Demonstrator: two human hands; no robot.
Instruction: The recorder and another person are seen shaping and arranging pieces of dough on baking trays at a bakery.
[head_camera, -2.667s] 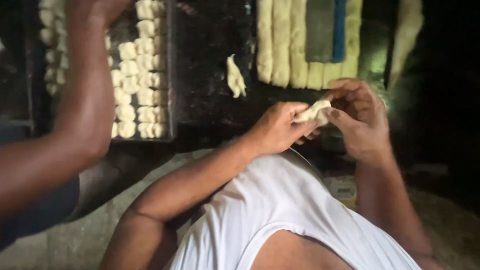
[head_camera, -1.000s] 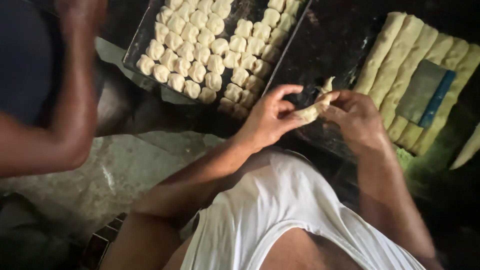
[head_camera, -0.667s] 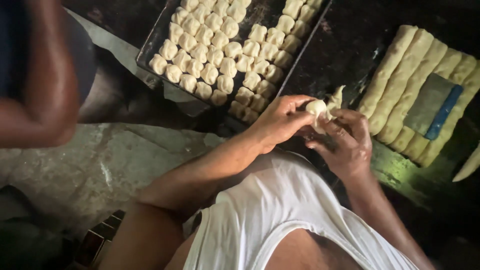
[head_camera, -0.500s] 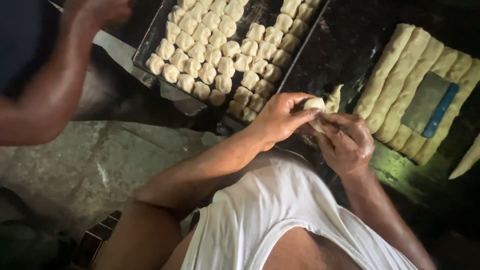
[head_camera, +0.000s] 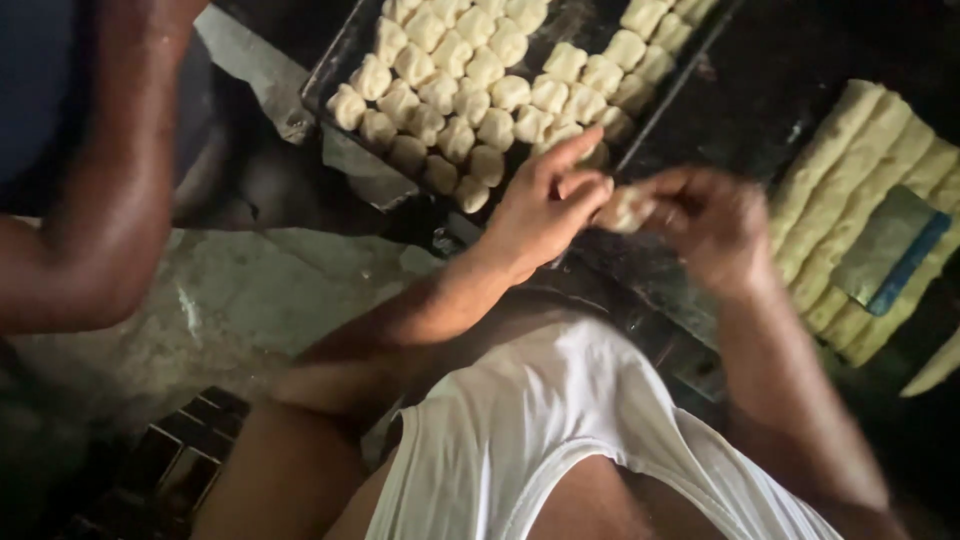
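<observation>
A co-worker's arm (head_camera: 110, 190) hangs at the far left, beside a dark tray (head_camera: 340, 60) of dough pieces (head_camera: 480, 85). Just past the tray's near edge, the left hand (head_camera: 545, 205) and right hand (head_camera: 715, 225) together pinch a small dough lump (head_camera: 625, 208), each grip clenched on it. Dough logs (head_camera: 850, 200) lie at the worktop's right edge under a flat scraper (head_camera: 890, 250).

Two bare forearms reach forward from the bottom of the view, converging in front of the person's chest. The left arm comes in from the lower left, bent at the elbow, forearm angled up and to the right. The left hand (head_camera: 545, 205) shows its back to the camera, index finger stretched forward, the other fingers curled inward toward the right hand. The right arm rises from the lower right, its wrist bent inward. The right hand (head_camera: 712, 225), blurred, has its fingers curled toward the left hand; the two sets of fingertips meet.
</observation>
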